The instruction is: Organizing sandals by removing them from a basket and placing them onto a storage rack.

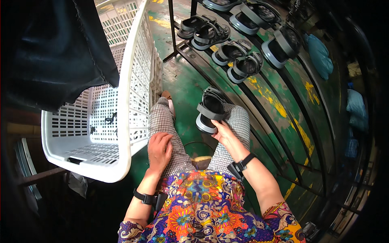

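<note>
Head: right hand grips ridged (grey-soled) sandal.

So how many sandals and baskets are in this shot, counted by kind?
Grey sandals lying on the green rails: 9 (one is cut off at the top edge)
Grey sandal held in the right hand: 1
White plastic basket: 1
Total: 11

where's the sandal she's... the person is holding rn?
In the head view, the grey-and-black sandal is just right of centre, held from below by the right hand over the right knee, near the green rack carrying more sandals; the white basket sits to the left.
</note>
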Tool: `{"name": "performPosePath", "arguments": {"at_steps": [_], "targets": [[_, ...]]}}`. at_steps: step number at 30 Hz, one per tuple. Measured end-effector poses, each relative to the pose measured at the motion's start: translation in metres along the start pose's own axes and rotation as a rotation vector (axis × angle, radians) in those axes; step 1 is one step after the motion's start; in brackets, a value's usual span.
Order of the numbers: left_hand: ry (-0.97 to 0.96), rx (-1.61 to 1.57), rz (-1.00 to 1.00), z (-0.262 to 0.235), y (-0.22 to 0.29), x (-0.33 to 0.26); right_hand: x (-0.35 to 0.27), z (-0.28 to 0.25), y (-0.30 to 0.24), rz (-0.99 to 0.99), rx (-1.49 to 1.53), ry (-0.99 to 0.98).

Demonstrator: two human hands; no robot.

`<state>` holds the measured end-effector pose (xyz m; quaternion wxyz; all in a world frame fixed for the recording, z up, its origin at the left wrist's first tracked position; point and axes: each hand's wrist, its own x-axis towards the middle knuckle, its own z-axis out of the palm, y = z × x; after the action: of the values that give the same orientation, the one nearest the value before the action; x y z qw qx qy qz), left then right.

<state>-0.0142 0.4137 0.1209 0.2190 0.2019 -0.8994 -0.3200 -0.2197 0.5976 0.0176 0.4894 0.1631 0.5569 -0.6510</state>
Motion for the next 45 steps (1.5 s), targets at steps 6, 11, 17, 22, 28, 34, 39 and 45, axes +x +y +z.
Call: {"name": "performPosePath", "arguments": {"at_steps": [6,11,17,22,28,34,39,45], "targets": [[-0.041,0.095,-0.062,0.007,-0.010,0.017,0.119,-0.003,-0.022,0.056,-0.111,0.300],[-0.064,0.082,-0.169,0.001,-0.021,0.024,0.218,-0.002,-0.034,-0.001,0.048,0.370],[-0.149,0.059,-0.283,-0.001,-0.024,0.035,0.332,-0.037,-0.065,0.055,0.168,0.466],[-0.170,0.043,-0.330,0.001,-0.025,0.045,0.374,-0.040,-0.098,-0.020,0.246,0.501],[-0.181,0.060,-0.349,0.000,-0.024,0.049,0.364,-0.039,-0.090,0.023,0.331,0.488],[-0.141,0.028,-0.297,0.001,-0.026,0.042,0.312,-0.064,-0.048,0.062,0.252,0.579],[-0.061,0.019,-0.227,0.003,-0.024,0.038,0.230,-0.052,0.000,0.110,0.027,0.448],[0.019,-0.010,-0.159,0.009,-0.026,0.015,0.120,0.003,0.051,0.118,-0.431,0.207]]}}
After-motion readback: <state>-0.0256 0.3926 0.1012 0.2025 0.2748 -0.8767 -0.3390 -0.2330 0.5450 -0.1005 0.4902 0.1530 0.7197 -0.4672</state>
